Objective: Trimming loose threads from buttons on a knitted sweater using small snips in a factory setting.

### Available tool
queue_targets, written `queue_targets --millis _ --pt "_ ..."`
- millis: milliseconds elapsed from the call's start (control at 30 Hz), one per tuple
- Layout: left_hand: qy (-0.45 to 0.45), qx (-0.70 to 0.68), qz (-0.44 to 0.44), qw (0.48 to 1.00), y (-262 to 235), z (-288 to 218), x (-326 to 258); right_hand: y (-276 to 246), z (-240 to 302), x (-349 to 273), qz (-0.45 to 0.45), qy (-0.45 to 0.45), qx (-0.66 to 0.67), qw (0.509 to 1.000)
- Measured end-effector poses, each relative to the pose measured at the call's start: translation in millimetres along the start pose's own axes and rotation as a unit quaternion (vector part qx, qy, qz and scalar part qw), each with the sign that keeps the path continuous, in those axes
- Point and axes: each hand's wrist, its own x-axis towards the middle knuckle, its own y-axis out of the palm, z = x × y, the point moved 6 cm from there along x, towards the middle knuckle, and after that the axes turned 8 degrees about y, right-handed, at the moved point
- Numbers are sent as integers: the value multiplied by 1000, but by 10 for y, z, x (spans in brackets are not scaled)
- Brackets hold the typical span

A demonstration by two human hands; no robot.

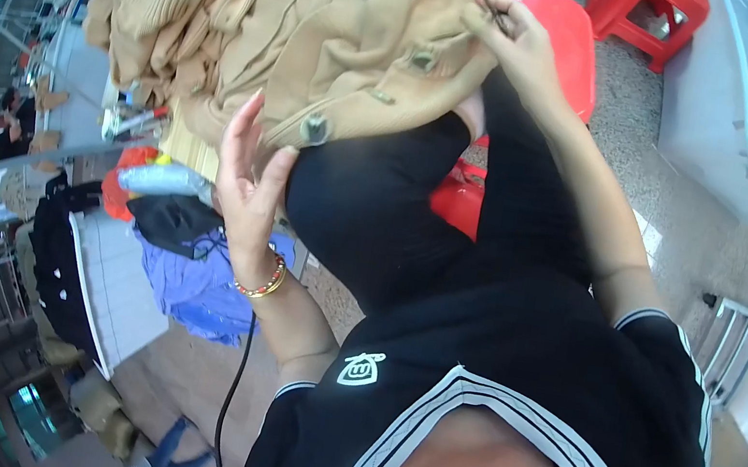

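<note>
A heap of tan ribbed knitwear [307,37] lies over my lap and the surface ahead, its buttoned front band running along the near edge. Round greenish-white patches [315,129] sit on that band. My right hand [525,52] is closed at the far right edge of the knitwear, pinching a small dark tool [500,21] that looks like thread snips; its exact shape is partly hidden by the fingers. Beside the near left edge of the garment is my left hand [247,199], thumb and fingers apart, with nothing visible in it.
A red plastic stool [560,48] stands just beyond my right hand, another red stool [658,15] behind it. Far right is a large translucent bin [745,116]. Purple cloth [189,287] and a black bundle [175,224] lie left; a black cable [233,397] hangs below my left arm.
</note>
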Motion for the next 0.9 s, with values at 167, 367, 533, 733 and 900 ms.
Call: queue_targets --millis 167,367,533,733,900 --pt "-37 67 128 989 324 -191 558 -402 -128 931 -93 25 -93 991" --pt "27 36 197 979 455 -552 926 -270 -139 1204 -26 51 -39 998" --pt "15 19 247 969 513 -423 932 -507 -361 1042 11 319 -127 939" --pt "140 72 191 969 489 -566 1148 -62 1276 1121 80 123 265 953" --pt "308 177 60 933 675 -1164 1418 188 3734 140 600 -172 312 716"
